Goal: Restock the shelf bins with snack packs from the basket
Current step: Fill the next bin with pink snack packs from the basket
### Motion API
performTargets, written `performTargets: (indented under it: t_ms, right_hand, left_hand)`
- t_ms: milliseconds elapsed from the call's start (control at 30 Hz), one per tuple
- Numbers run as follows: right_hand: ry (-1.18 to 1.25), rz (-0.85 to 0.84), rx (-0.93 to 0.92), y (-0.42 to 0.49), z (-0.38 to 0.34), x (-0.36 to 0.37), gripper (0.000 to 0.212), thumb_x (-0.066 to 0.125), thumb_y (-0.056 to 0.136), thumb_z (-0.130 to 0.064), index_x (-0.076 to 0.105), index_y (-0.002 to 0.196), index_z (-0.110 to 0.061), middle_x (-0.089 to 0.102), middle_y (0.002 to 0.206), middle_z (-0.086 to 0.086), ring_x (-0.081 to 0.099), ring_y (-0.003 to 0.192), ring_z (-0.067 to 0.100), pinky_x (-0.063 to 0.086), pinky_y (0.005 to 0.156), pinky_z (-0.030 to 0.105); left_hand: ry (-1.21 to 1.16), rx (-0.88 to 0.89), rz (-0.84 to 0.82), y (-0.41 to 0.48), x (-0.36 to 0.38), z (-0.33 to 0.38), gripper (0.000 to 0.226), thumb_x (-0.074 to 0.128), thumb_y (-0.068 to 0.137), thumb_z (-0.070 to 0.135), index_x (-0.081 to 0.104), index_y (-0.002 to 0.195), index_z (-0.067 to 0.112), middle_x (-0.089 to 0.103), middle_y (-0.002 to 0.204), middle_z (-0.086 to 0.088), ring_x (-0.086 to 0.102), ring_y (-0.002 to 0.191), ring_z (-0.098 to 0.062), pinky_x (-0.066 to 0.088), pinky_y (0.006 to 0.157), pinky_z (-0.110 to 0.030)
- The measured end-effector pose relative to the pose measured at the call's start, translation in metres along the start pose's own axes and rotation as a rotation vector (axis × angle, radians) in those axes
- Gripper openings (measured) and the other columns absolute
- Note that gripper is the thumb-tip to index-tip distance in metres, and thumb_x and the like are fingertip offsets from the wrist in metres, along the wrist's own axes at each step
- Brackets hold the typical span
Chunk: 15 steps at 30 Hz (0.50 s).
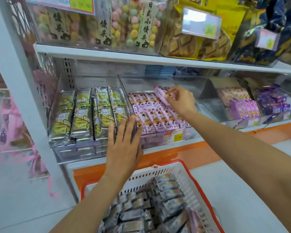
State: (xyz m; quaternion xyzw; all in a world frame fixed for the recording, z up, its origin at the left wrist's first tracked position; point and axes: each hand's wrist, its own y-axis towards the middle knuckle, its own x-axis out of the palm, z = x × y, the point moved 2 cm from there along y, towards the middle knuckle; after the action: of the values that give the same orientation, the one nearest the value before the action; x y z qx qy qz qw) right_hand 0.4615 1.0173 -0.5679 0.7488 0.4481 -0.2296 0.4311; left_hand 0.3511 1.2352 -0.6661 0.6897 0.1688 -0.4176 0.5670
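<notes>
Shop aisle, white shelving with orange trim. Nearest, a red-rimmed basket [183,167] sits on the pale surface [242,190], loaded with grey packs [158,207]. Just past it the left hand [124,142] lies flat, fingers straight, grip open, against the clear divider [124,91] between the green packs [81,113] and the pink bin [188,130]. Further in, the right hand [180,101] reaches over that bin, fingertips pinching a pink pack [161,95], tilted just above the back rows. Beyond, the upper shelf [107,58] carries bags of coloured puffs [129,22].
</notes>
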Motion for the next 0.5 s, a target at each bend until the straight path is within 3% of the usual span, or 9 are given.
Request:
performTargets:
  t_ms: [133, 267, 400, 500]
  right_hand:
    - [-0.091, -0.021, -0.041, 0.021, 0.0, 0.026, 0.023, 0.068, 0.088, -0.02, 0.07, 0.11, -0.014, 0.069, 0.103, 0.003, 0.063, 0.089, 0.019, 0.045, 0.078, 0.025]
    - [-0.168, -0.076, -0.008, 0.03, 0.005, 0.047, 0.02, 0.067, 0.088, -0.023, 0.073, 0.103, -0.011, 0.068, 0.111, 0.016, 0.066, 0.094, 0.029, 0.051, 0.092, 0.037]
    - [-0.18, -0.076, 0.013, 0.028, 0.005, 0.053, 0.014, 0.068, 0.086, -0.012, 0.076, 0.097, -0.01, 0.064, 0.116, 0.019, 0.063, 0.102, 0.03, 0.048, 0.1, 0.04]
    - [-0.165, -0.118, -0.009, 0.022, 0.002, 0.044, 0.018, 0.069, 0.087, -0.015, 0.074, 0.103, -0.011, 0.06, 0.121, 0.018, 0.058, 0.111, 0.03, 0.044, 0.104, 0.04]
  left_hand:
    - [-0.017, 0.007, 0.044, 0.0, 0.003, -0.001, 0.052, 0.048, 0.088, 0.031, 0.056, 0.137, 0.015, 0.032, 0.158, -0.015, 0.029, 0.143, -0.035, -0.003, 0.122, -0.053]
    - [-0.022, 0.019, 0.056, 0.0, 0.006, -0.004, 0.053, 0.061, 0.085, 0.028, 0.056, 0.137, 0.016, 0.033, 0.157, -0.014, 0.029, 0.143, -0.034, 0.0, 0.121, -0.054]
    - [-0.023, 0.017, 0.037, -0.001, 0.005, -0.005, 0.051, 0.048, 0.088, 0.028, 0.056, 0.137, 0.016, 0.034, 0.157, -0.013, 0.029, 0.143, -0.033, -0.001, 0.122, -0.052]
    - [-0.033, 0.017, 0.011, -0.002, 0.003, -0.005, 0.056, 0.066, 0.082, 0.025, 0.056, 0.137, 0.016, 0.033, 0.157, -0.014, 0.028, 0.143, -0.034, -0.001, 0.121, -0.052]
